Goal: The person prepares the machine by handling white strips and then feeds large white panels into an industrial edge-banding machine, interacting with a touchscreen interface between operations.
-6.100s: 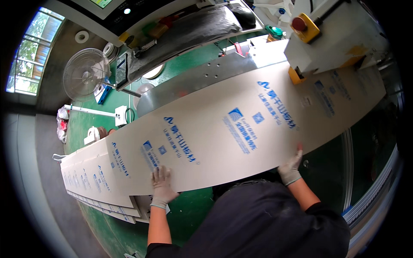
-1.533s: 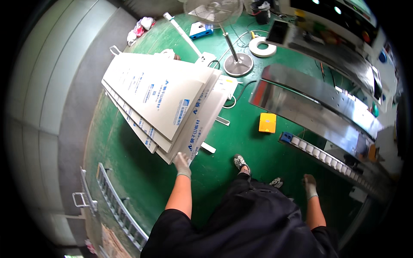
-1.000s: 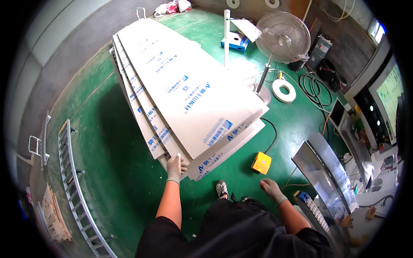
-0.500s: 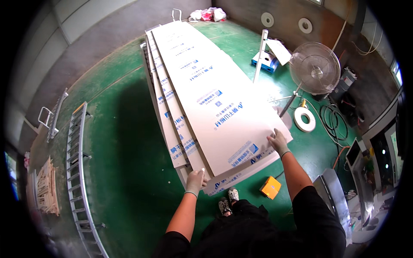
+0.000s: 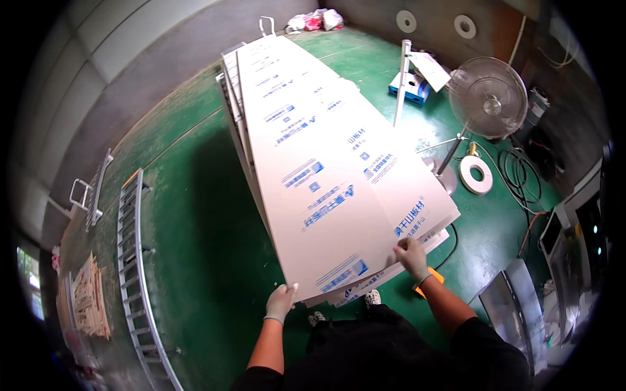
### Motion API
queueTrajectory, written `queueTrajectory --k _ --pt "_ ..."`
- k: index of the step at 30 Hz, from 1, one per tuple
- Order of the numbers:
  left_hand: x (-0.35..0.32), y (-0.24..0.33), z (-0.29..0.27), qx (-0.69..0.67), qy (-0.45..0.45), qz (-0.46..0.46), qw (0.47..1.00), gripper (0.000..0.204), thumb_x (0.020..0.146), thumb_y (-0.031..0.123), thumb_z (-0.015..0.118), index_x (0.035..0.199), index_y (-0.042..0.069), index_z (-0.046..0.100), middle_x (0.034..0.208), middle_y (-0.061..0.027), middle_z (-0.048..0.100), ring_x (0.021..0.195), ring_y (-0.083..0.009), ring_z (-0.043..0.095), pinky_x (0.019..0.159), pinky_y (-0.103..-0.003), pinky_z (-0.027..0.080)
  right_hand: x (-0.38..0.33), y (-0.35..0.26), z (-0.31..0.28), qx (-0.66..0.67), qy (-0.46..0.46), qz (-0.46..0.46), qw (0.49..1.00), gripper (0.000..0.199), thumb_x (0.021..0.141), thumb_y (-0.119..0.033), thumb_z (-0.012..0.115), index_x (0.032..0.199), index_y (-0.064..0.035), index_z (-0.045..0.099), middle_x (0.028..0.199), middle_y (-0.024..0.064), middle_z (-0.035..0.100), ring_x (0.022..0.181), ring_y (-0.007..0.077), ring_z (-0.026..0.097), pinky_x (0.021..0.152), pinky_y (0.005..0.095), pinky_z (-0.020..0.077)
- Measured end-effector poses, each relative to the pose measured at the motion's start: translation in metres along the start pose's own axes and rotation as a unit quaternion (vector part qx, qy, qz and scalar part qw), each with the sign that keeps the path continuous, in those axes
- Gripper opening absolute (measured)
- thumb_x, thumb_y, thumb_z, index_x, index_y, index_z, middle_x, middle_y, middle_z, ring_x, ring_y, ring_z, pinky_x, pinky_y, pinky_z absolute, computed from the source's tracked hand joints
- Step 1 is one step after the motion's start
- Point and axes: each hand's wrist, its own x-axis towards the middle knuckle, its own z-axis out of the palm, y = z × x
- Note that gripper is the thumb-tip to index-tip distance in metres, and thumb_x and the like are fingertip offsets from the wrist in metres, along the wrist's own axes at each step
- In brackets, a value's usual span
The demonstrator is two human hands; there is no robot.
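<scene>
The left grip (image 5: 280, 303), in a thin pale glove, pinches the near left corner of one long, flat, smooth whitish top board (image 5: 306, 195); the right grip (image 5: 412, 257), gloved alike, pinches its near edge. Beneath both grips lie similar lower boards (image 5: 424, 195), too overlapped to count. Beyond the right grip: one round wire-caged fan (image 5: 489, 98), one white floor ring (image 5: 465, 176). Left of the left grip: one metal ladder (image 5: 143, 280).
</scene>
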Motion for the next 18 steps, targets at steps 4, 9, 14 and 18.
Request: queueTrajectory --k 4,9,14,18 --pt "0.045 -0.054 -0.008 -0.181 0.038 0.004 0.983 0.059 0.098 0.051 0.055 0.114 -0.005 0.062 0.104 -0.0184 0.07 0.099 -0.0286 0.068 0.089 -0.04 0.052 -0.027 -0.02 0.033 0.027 0.014 0.017 0.999 0.021 0.082 -0.019 0.071 0.093 -0.0009 0.068 0.089 0.0149 0.071 0.085 0.0282 0.069 0.077 0.0375 0.054" --pt "0.086 -0.051 0.008 -0.544 -0.081 0.053 0.833 0.06 0.101 0.046 0.054 0.128 -0.007 0.054 0.127 -0.0206 0.061 0.113 -0.0292 0.062 0.095 -0.04 0.051 -0.037 0.004 0.06 0.161 0.149 0.053 0.974 0.018 0.086 -0.015 0.067 0.095 0.0003 0.064 0.088 0.0163 0.068 0.083 0.0282 0.066 0.077 0.0367 0.0523" --pt "0.056 -0.008 0.005 -0.512 -0.049 0.044 0.856 0.056 0.103 0.045 0.051 0.128 -0.006 0.048 0.123 -0.0201 0.06 0.112 -0.0299 0.062 0.094 -0.042 0.053 -0.046 0.037 0.077 0.204 0.134 0.076 0.967 0.033 0.098 -0.036 0.058 0.097 -0.0029 0.062 0.081 0.0034 0.057 0.067 0.0118 0.052 0.059 0.0282 0.0451" --pt "0.017 0.008 -0.012 -0.476 -0.019 0.036 0.879 0.056 0.103 0.048 0.05 0.117 -0.005 0.052 0.112 -0.0176 0.065 0.097 -0.0261 0.067 0.082 -0.039 0.057 -0.054 0.007 0.068 0.338 0.205 0.11 0.912 0.042 0.099 -0.042 0.059 0.091 -0.0009 0.061 0.074 0.0026 0.054 0.062 0.0143 0.051 0.051 0.0306 0.0439"
